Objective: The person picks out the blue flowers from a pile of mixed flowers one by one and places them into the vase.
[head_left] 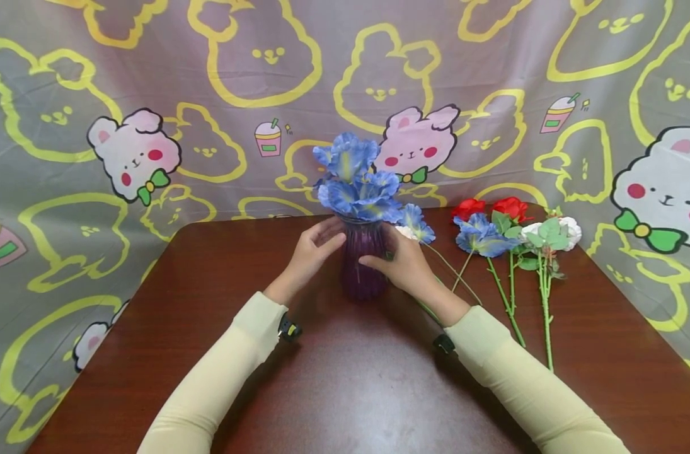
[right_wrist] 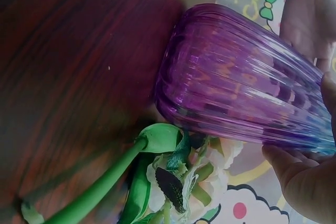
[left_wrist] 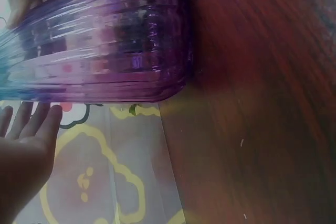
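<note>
A ribbed purple glass vase point(head_left: 363, 268), tinted blue toward its neck, stands upright on the table with blue artificial flowers point(head_left: 358, 183) spreading above its rim. On its left side my left hand point(head_left: 316, 247) is held close with fingers extended; in the left wrist view the fingertips point(left_wrist: 52, 113) lie at the glass edge, and contact is hard to tell. From the right, my right hand point(head_left: 407, 261) holds the vase, thumb across the front and fingers behind. The right wrist view shows the vase point(right_wrist: 226, 72) with its base on the wood.
To the right on the brown table point(head_left: 254, 252) lie red roses point(head_left: 510, 208), a loose blue flower point(head_left: 485, 236) and white roses point(head_left: 568, 232), stems toward me. Another blue flower point(head_left: 415, 224) lies just right of the vase. A patterned curtain point(head_left: 208, 157) hangs behind the table.
</note>
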A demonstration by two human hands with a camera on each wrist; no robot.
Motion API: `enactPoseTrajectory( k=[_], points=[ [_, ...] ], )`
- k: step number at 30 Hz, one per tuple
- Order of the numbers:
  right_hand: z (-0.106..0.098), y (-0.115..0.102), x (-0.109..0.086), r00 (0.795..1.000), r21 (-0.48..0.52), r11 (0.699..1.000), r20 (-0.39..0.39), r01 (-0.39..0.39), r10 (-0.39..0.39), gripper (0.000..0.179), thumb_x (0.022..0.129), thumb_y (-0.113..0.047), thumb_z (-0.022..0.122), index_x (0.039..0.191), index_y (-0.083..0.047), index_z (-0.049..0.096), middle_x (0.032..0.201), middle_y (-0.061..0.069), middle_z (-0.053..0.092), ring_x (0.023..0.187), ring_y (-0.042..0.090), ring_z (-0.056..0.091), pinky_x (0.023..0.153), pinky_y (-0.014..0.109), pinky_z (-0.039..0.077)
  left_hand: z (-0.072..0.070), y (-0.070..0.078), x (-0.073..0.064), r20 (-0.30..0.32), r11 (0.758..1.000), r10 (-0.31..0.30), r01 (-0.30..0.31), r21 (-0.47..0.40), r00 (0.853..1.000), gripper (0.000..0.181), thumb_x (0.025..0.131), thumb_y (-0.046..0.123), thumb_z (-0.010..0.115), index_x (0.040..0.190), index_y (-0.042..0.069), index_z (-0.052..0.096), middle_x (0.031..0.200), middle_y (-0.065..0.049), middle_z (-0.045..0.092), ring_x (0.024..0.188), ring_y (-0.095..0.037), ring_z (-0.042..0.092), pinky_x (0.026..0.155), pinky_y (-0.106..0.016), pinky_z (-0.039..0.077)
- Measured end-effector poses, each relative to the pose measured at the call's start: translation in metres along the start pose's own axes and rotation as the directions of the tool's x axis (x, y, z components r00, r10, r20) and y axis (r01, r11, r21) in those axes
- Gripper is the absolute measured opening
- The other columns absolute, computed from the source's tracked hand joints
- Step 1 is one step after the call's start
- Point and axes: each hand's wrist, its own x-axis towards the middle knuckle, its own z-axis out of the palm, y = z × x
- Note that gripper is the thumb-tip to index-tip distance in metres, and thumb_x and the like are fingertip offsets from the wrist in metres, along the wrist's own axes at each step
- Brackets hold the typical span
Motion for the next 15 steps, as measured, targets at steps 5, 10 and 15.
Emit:
enactPoseTrajectory(
  k=[5,10,15],
  points=[
    [0.0005,0.0007,0.0,1.0,0.011,1.0,0.001,0.013,-0.013,0.073,0.08,-0.031,0.082,0.138,0.0,0.049,0.134,0.018,0.056,0.12,0.026,0.054,0.096,0.045,0.047,0.0051,-0.0046,0.0032,-0.019,0.999,0.002,-0.001,0.049,1.0,0.049,0.09,-0.004,0.062,0.136,-0.012,0.046,0.13,-0.03,0.054,0.122,-0.035,0.053,0.099,-0.036,0.046],
    [0.0005,0.0009,-0.0003,1.0,0.008,1.0,0.002,0.007,-0.007,0.073,0.08,-0.029,0.082,0.139,-0.001,0.048,0.135,0.018,0.055,0.121,0.027,0.054,0.096,0.045,0.047,0.007,-0.0059,0.0071,0.009,0.997,-0.027,0.026,0.078,1.0,0.055,0.089,-0.001,0.067,0.139,-0.007,0.046,0.131,-0.025,0.055,0.122,-0.032,0.052,0.102,-0.039,0.043],
    [0.001,0.0015,-0.0009,1.0,0.002,1.0,-0.001,0.013,-0.013,0.072,0.08,-0.029,0.082,0.139,-0.002,0.049,0.135,0.017,0.055,0.121,0.026,0.053,0.097,0.045,0.047,0.0096,-0.0019,0.0081,0.058,0.994,-0.025,0.018,0.108,0.998,0.058,0.088,0.0,0.069,0.14,-0.005,0.046,0.131,-0.022,0.057,0.123,-0.03,0.053,0.101,-0.039,0.044]
  ],
)
